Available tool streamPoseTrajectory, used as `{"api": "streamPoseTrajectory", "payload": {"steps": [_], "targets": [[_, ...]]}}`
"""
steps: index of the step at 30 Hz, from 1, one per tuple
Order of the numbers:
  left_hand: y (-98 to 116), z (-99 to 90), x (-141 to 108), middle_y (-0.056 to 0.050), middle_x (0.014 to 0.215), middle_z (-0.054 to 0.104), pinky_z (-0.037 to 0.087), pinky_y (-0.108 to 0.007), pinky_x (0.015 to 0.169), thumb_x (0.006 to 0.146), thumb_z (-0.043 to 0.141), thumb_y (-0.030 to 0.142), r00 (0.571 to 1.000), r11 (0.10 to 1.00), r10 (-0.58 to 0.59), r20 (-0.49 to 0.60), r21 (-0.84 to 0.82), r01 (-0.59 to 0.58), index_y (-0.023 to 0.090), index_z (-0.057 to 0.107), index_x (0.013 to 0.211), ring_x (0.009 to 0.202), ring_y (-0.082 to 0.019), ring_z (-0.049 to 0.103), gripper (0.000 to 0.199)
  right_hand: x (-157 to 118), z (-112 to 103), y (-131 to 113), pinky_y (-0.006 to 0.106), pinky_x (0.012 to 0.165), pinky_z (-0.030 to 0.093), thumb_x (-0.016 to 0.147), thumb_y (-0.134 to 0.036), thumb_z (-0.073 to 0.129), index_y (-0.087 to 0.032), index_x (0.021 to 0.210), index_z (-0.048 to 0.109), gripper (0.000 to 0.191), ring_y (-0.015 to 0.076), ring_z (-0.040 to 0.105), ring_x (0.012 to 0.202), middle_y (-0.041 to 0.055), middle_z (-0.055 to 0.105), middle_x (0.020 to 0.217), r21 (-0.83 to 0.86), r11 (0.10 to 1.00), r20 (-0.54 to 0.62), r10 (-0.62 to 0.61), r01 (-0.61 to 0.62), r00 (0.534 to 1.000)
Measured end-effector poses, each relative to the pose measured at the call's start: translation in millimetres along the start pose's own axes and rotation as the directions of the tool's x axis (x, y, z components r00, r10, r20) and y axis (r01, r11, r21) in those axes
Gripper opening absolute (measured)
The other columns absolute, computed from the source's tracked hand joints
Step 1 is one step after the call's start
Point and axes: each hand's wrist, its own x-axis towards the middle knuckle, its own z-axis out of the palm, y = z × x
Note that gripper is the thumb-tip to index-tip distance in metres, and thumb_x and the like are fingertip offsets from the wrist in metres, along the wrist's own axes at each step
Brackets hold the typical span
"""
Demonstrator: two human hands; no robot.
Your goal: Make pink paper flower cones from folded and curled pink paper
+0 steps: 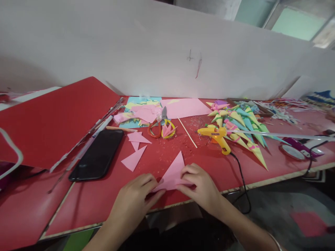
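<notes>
A pink paper piece (172, 172) with a pointed top lies near the front edge of the red table (104, 205). My left hand (138, 195) pinches its lower left corner between thumb and fingers. On the right side, my right hand (197, 184) grips the paper's lower edge, which looks folded or rolled up. Several pink paper triangles (134, 159) lie up and to the left of the hands. Red-handled and yellow-handled scissors (164, 113) rest behind, with a small folded pink shape (167, 130) on the yellow handle. A thin stick (187, 132) lies beside them.
Right of the hands is a yellow glue gun (216, 134) with a black cord, beside a pile of coloured paper cones (240, 122). A black phone (98, 153) and a large red board (65, 122) are at left. Pink sheets (185, 107) lie by the white wall (131, 45).
</notes>
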Motion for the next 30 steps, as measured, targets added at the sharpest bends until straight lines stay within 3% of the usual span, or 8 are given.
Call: {"api": "streamPoseTrajectory", "payload": {"steps": [3, 8, 14, 19, 21, 23, 26, 30], "targets": [[-1, 2.0, 1, 0.000, 0.068, 0.063, 0.043, -0.022, 0.052, 0.083, 0.050, 0.037, 0.998, 0.997, -0.060, -0.007, 0.048, 0.060, 0.019, 0.063, 0.072, 0.059, -0.014, 0.060, 0.025, 4, 3, 0, 0.024, 0.067, 0.041, 0.077, -0.025, 0.064, -0.017, 0.069, 0.061, 0.012, 0.0141, 0.054, 0.073, 0.0008, 0.060, 0.076, -0.003, 0.999, -0.012, 0.049, -0.049, 0.999], [-6, 4.0, 0, 0.000, 0.068, 0.061, 0.042, -0.024, 0.055, 0.081, 0.051, 0.034, 0.998, 0.999, -0.047, -0.045, 0.025, 0.048, 0.018, 0.052, 0.056, 0.059, -0.014, 0.057, 0.030, 6, 3, -2, 0.023, 0.066, 0.041, 0.073, -0.021, 0.068, -0.017, 0.075, 0.061, 0.008, 0.0141, 0.056, 0.074, 0.0001, 0.060, 0.077, -0.016, 0.996, -0.042, 0.087, -0.088, 0.995], [-10, -0.9, -1, 0.001, 0.069, 0.057, 0.041, -0.024, 0.059, 0.080, 0.050, 0.033, 0.995, 0.993, -0.102, 0.021, -0.063, 0.103, 0.018, 0.048, 0.056, 0.061, -0.012, 0.054, 0.028, 5, 6, -4, 0.025, 0.059, 0.039, 0.074, -0.025, 0.066, -0.016, 0.061, 0.054, 0.020, 0.0146, 0.053, 0.066, 0.0003, 0.055, 0.069, -0.184, 0.976, -0.045, 0.110, -0.117, 0.993], [-5, -3.0, -3, 0.003, 0.059, 0.051, 0.039, -0.024, 0.050, 0.084, 0.043, 0.040, 0.971, 0.972, -0.230, 0.064, 0.053, 0.227, 0.019, 0.046, 0.056, 0.054, -0.013, 0.052, 0.035, 4, 8, -6, 0.026, 0.056, 0.038, 0.075, -0.023, 0.064, -0.016, 0.058, 0.052, 0.022, 0.0150, 0.051, 0.063, 0.0009, 0.055, 0.067, -0.323, 0.943, -0.039, 0.076, -0.084, 0.996], [-4, -2.6, -4, 0.002, 0.059, 0.052, 0.039, -0.024, 0.049, 0.086, 0.040, 0.039, 0.973, 0.968, -0.222, 0.055, 0.128, 0.214, 0.019, 0.048, 0.058, 0.053, -0.013, 0.053, 0.035, 5, 8, -6, 0.027, 0.057, 0.038, 0.076, -0.023, 0.064, -0.016, 0.059, 0.053, 0.022, 0.0155, 0.052, 0.064, 0.0013, 0.056, 0.068, -0.346, 0.935, -0.031, 0.071, -0.077, 0.997], [-5, -2.6, -4, -0.002, 0.073, 0.059, 0.043, -0.025, 0.054, 0.087, 0.039, 0.034, 0.992, 0.969, -0.127, -0.021, 0.212, 0.129, 0.019, 0.056, 0.070, 0.060, -0.014, 0.057, 0.028, 5, 8, -6, 0.027, 0.058, 0.039, 0.077, -0.024, 0.064, -0.016, 0.060, 0.054, 0.021, 0.0161, 0.052, 0.065, 0.0019, 0.056, 0.069, -0.356, 0.932, -0.023, 0.065, -0.069, 0.998], [-7, -6.0, -2, -0.010, 0.113, 0.056, 0.046, -0.029, 0.070, 0.084, 0.042, 0.018, 0.982, 0.931, 0.145, -0.121, 0.352, -0.095, 0.021, 0.057, 0.105, 0.083, -0.017, 0.059, 0.026, 5, 8, -6, 0.027, 0.060, 0.040, 0.077, -0.021, 0.064, -0.016, 0.067, 0.057, 0.013, 0.0170, 0.053, 0.068, 0.0024, 0.058, 0.073, -0.353, 0.934, -0.004, 0.054, -0.052, 0.999], [-8, -16.3, 7, -0.001, 0.130, 0.050, 0.041, -0.032, 0.083, 0.079, 0.046, 0.006, 0.890, 0.814, 0.443, 0.107, 0.368, -0.450, 0.034, 0.052, 0.116, 0.096, -0.017, 0.054, 0.047, 6, 8, -5, 0.027, 0.062, 0.041, 0.079, -0.023, 0.062, -0.016, 0.069, 0.057, 0.012, 0.0169, 0.053, 0.070, 0.0028, 0.058, 0.075, -0.342, 0.938, 0.031, 0.061, -0.047, 0.998]]}}
